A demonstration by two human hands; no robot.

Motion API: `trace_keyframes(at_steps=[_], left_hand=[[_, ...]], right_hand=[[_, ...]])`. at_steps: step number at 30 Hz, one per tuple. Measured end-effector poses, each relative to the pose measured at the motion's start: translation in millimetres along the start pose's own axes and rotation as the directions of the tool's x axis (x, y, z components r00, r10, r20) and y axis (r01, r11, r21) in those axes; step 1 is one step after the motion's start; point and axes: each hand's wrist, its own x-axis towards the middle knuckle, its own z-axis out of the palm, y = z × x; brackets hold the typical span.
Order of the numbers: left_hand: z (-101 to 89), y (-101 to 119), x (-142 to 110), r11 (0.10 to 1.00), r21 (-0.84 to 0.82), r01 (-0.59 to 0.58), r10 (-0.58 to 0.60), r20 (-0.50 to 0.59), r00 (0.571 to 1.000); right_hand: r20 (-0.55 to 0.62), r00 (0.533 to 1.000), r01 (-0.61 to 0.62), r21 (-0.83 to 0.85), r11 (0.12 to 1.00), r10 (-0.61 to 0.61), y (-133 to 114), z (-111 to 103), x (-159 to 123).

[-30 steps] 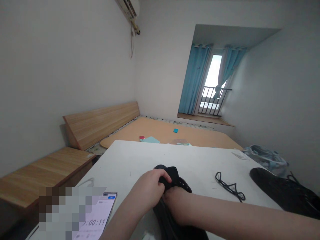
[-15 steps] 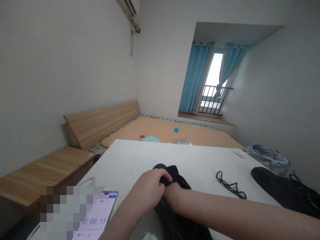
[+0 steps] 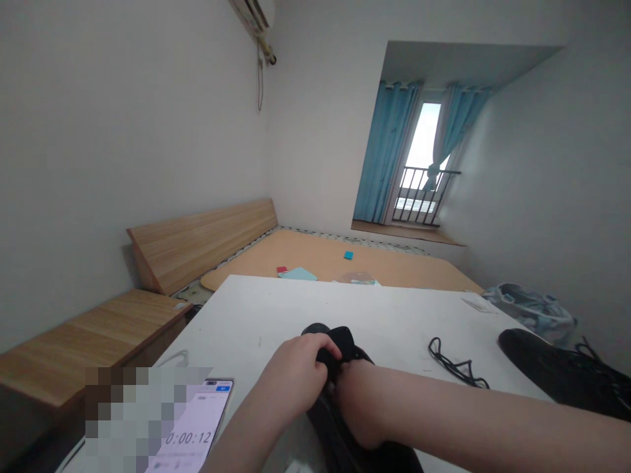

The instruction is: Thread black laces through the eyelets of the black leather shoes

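A black shoe (image 3: 329, 433) stands on the white table in front of me, its tongue (image 3: 343, 339) raised at the far end. My left hand (image 3: 305, 361) is closed on the tongue, thumb and fingers curled round it. My right hand (image 3: 352, 391) reaches across into the shoe's opening; its fingers are mostly hidden there, so what they hold does not show. To the right lies a loose black shoelace (image 3: 456, 364) in a loop. Beyond it rests a second black shoe (image 3: 552, 368) with laces in it.
A phone (image 3: 192, 427) showing a running timer lies at the near left of the white table (image 3: 276, 305). A wooden nightstand (image 3: 93, 348) adjoins on the left, a bed (image 3: 409, 263) stands behind, and a bag-like grey-blue container (image 3: 532, 312) is at the right.
My right hand has turned at the wrist and shifted slightly within the shoe's opening. My left hand keeps its hold on the tongue. The timer went from 11 to 12 seconds.
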Motion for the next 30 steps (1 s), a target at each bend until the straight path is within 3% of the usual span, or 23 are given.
trace_keyframes(at_steps=[2,3,6,8,11,15,18,25,30], left_hand=[[-0.3,0.4,0.0,1.0,0.004,0.008,-0.008,0.004,1.0],[-0.5,0.8,0.0,1.0,0.007,0.011,-0.011,0.007,1.0],[-0.8,2.3,-0.2,1.0,0.013,0.015,-0.015,0.008,1.0],[-0.9,2.8,-0.3,1.0,0.014,0.016,-0.016,0.004,1.0],[-1.0,2.5,-0.1,1.0,0.02,0.021,-0.021,0.005,1.0],[-0.8,2.3,-0.1,1.0,0.015,0.006,-0.006,0.002,1.0],[-0.6,2.4,-0.4,1.0,0.01,0.0,0.0,0.001,1.0],[-1.9,3.7,-0.9,1.0,0.01,0.006,-0.006,0.0,1.0],[-1.3,4.1,-1.1,1.0,0.016,0.016,-0.016,0.004,1.0]], right_hand=[[0.159,0.987,-0.006,-0.044,0.999,0.013,-7.8,-20.0,-20.2],[0.292,0.956,0.005,-0.098,0.995,0.024,-10.4,-30.0,-28.5],[0.435,0.9,0.034,-0.072,0.997,0.001,-9.8,-52.6,-43.2],[0.443,0.894,0.067,0.006,0.998,-0.063,-3.8,-58.7,-46.3],[0.371,0.921,0.094,0.089,0.992,-0.121,0.6,-60.8,-49.4],[0.374,0.924,-0.05,-0.094,0.994,0.082,-13.9,-65.7,-56.7],[0.397,0.914,-0.022,-0.154,0.988,0.083,-21.1,-66.9,-56.8],[0.432,0.897,0.12,-0.02,0.993,-0.1,-0.2,-36.2,-31.9],[0.381,0.919,0.147,-0.102,0.984,-0.098,-6.0,-22.6,-20.5]])
